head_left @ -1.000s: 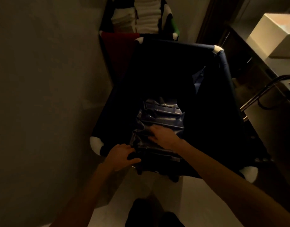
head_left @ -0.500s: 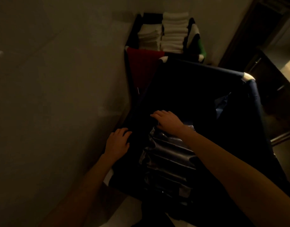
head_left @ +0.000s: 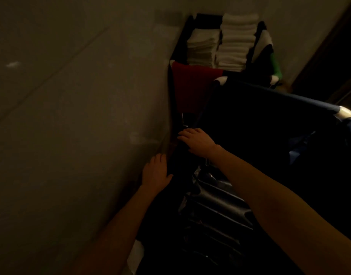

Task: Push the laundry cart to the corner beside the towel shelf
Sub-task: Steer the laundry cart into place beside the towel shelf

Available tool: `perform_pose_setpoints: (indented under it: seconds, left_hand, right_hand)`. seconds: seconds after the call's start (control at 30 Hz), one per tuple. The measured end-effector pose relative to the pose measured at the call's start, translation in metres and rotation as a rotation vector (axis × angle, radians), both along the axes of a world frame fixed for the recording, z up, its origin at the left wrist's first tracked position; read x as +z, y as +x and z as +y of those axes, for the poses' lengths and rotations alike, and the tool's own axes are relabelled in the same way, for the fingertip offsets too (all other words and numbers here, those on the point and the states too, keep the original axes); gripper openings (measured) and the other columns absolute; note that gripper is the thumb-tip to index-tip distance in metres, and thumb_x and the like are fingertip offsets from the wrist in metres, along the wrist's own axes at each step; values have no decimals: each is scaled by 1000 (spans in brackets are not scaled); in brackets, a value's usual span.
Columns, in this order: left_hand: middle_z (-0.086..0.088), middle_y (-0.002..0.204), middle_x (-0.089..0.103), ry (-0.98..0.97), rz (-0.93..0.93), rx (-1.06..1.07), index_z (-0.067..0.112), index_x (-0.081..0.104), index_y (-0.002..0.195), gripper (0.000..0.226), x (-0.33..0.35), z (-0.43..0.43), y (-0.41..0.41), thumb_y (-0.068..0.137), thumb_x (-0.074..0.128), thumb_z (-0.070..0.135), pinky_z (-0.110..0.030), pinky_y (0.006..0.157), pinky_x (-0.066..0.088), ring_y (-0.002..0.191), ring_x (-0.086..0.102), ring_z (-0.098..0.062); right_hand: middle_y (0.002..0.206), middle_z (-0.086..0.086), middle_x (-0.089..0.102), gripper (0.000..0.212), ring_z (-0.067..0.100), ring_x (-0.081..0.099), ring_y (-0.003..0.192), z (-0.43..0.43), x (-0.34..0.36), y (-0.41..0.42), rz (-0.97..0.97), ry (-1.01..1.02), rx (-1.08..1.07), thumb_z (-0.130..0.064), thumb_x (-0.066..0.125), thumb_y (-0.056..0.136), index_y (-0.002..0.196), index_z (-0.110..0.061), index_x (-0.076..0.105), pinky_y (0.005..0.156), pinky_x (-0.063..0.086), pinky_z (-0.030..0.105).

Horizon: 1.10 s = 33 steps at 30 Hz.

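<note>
The left hand [head_left: 156, 172], flat, and right hand [head_left: 199, 142], grip unclear, are seemingly finishing pushing the laundry cart [head_left: 279, 97] against the one-o'clock towel shelf [head_left: 207, 19].

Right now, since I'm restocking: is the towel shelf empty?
No, two stacks of folded white towels sit on the towel shelf.

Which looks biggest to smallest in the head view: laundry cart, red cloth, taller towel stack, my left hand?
1. laundry cart
2. red cloth and taller towel stack, about alike, unranked
3. left hand, though close to the camera
</note>
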<state>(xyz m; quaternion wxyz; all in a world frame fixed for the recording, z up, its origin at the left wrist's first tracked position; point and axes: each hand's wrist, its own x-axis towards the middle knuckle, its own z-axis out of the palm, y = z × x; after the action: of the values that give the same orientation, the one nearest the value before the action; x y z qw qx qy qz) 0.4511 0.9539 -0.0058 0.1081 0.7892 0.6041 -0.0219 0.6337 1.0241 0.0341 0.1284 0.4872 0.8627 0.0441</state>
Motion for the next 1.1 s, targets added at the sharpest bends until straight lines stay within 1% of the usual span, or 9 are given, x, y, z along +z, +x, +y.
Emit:
perform_pose_setpoints:
  seconds: [0.17, 0.3, 0.57, 0.67, 0.77, 0.87, 0.93, 1.03, 1.1]
  left_hand:
    - [-11, 139, 38, -48, -13, -7, 8, 24, 141, 80, -10, 17, 7, 83, 61, 48, -38, 94, 40, 126, 39, -27]
    - [-11, 131, 48, -37, 8, -70, 10, 32, 134, 68, -17, 26, 18, 84, 59, 48, -37, 87, 42, 117, 48, -27]
    - [-15, 119, 57, -233, 7, 25, 11, 27, 134, 65, -19, 35, 26, 84, 63, 34, -37, 74, 47, 102, 59, -31]
    - [-17, 123, 55, -290, 20, 53, 11, 25, 136, 68, -21, 34, 25, 84, 62, 34, -38, 80, 47, 107, 57, -33]
    - [-17, 125, 53, -344, 13, 48, 12, 20, 140, 74, -21, 33, 24, 84, 61, 36, -39, 82, 47, 109, 55, -34]
    - [-17, 125, 53, -361, -12, 47, 11, 19, 140, 74, -20, 33, 26, 83, 61, 35, -39, 81, 46, 108, 55, -34]
    - [-16, 125, 53, -364, -30, 52, 12, 18, 141, 74, -17, 33, 25, 84, 60, 34, -38, 80, 46, 107, 55, -34]
    - [-16, 124, 54, -369, -48, 75, 13, 19, 139, 71, -12, 30, 20, 84, 60, 34, -37, 79, 46, 106, 56, -33]
    - [-17, 124, 54, -365, -30, 86, 12, 20, 139, 72, -11, 27, 13, 84, 60, 35, -38, 81, 46, 108, 55, -34]
  right_hand:
    - [150, 1, 30, 55, 22, 25, 138, 18, -19, -10, -78, -43, 41, -21, 53, 90, 141, -22, 35, 110, 21, 39]
    - [146, 1, 35, 51, 24, 32, 133, 28, -33, -7, -141, -68, 72, -25, 53, 91, 139, -27, 37, 111, 21, 41]
    - [144, 6, 37, 49, 27, 35, 131, 49, -38, -3, -197, -43, 121, -17, 49, 93, 140, -23, 37, 112, 16, 43]
    - [137, 8, 47, 47, 28, 45, 122, 51, -44, -8, -210, -73, 225, -15, 59, 87, 133, -20, 48, 104, 32, 41]
    - [103, 4, 68, 40, 24, 65, 91, 54, -45, -7, -200, -16, 383, -20, 85, 60, 97, -24, 71, 74, 54, 35]
    - [133, 8, 50, 36, 29, 47, 120, 55, -47, -4, -233, -67, 401, -15, 56, 90, 125, -18, 54, 95, 41, 43]
    - [141, 9, 41, 36, 30, 38, 127, 57, -44, -5, -262, -50, 428, -14, 43, 96, 132, -17, 45, 101, 35, 43]
    - [141, 9, 41, 37, 31, 38, 126, 57, -38, -12, -278, -78, 433, -12, 41, 96, 133, -16, 44, 101, 35, 44]
    - [133, 10, 49, 36, 32, 46, 120, 56, -39, -18, -234, -49, 445, -10, 52, 91, 127, -16, 52, 95, 42, 45]
